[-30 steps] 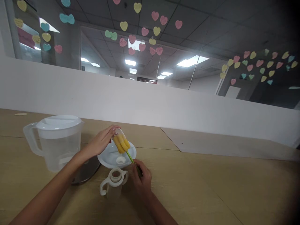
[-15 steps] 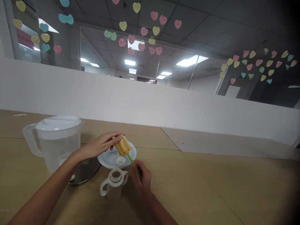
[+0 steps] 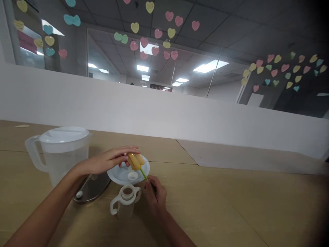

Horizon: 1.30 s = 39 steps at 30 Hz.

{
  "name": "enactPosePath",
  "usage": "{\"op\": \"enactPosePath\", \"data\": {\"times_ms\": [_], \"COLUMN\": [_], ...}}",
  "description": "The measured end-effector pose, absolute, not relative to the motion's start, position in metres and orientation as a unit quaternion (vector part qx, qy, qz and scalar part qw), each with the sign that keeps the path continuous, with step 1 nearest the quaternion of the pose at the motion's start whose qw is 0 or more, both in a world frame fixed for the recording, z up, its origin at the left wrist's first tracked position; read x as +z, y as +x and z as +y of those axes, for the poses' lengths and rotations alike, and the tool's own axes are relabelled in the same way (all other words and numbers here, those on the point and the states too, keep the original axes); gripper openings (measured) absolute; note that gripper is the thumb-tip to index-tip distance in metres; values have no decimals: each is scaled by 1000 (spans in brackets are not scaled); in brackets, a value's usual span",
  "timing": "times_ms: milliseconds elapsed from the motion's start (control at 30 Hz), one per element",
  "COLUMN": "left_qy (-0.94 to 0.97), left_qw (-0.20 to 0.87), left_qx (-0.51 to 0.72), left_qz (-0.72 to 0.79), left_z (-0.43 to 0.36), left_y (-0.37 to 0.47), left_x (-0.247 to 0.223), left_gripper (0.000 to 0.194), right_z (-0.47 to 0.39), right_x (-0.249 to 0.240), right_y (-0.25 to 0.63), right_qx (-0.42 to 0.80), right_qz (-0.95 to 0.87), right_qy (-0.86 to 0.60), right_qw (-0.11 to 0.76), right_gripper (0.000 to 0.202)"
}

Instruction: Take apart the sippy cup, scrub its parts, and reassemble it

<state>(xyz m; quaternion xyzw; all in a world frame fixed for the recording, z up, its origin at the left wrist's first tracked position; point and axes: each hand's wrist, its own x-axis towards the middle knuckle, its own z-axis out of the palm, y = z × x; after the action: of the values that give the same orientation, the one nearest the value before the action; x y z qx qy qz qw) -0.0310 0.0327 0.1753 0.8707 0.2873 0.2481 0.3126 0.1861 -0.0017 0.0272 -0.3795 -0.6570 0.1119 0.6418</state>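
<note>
A yellow tulip-shaped brush head (image 3: 135,161) on a green stem is tilted above a pale plate (image 3: 117,177). My right hand (image 3: 157,193) is closed around the lower stem. Over the top of the yellow head lies my left hand (image 3: 110,159), palm down, its fingers stretched out and touching it. A small white ring-shaped part (image 3: 133,176) rests on the plate. Just in front stands a clear cup with two white handles (image 3: 125,202), its top uncovered, left of my right hand.
A large translucent pitcher with a white lid (image 3: 64,144) stands at the left, partly behind my left forearm. A dark round tray (image 3: 96,190) holds a small white-ended piece (image 3: 79,194). Behind the table is a white wall (image 3: 154,113) below windows.
My left hand has moved slightly right and further over the top of the yellow head, its fingers now flatter. My right hand has barely moved.
</note>
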Motion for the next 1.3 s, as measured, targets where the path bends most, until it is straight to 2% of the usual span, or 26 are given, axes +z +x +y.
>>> {"op": "enactPosePath", "data": {"times_ms": [367, 700, 800, 933, 1133, 1200, 1300], "left_qy": [844, 839, 834, 823, 808, 799, 789], "left_qw": [299, 143, 163, 246, 312, 308, 249], "left_qx": [280, 289, 274, 241, 254, 270, 292], "left_qz": [346, 438, 450, 451, 430, 440, 480], "left_z": [28, 31, 32, 33, 38, 40, 51], "left_y": [-24, -16, -16, -22, -44, -53, -68], "left_x": [177, 177, 175, 174, 181, 183, 179], "left_gripper": [47, 53, 56, 56, 53, 55, 60], "right_z": [-3, -2, -2, -2, -4, -4, -2], "right_x": [28, 27, 29, 31, 33, 34, 34], "right_y": [186, 186, 186, 185, 182, 182, 183], "right_qx": [99, 86, 88, 91, 94, 97, 96], "right_qz": [-663, -672, -669, -672, -673, -670, -653], "right_qy": [-379, -386, -382, -375, -374, -377, -387], "right_qw": [638, 626, 632, 632, 631, 632, 644], "right_gripper": [23, 26, 25, 25, 24, 25, 26]}}
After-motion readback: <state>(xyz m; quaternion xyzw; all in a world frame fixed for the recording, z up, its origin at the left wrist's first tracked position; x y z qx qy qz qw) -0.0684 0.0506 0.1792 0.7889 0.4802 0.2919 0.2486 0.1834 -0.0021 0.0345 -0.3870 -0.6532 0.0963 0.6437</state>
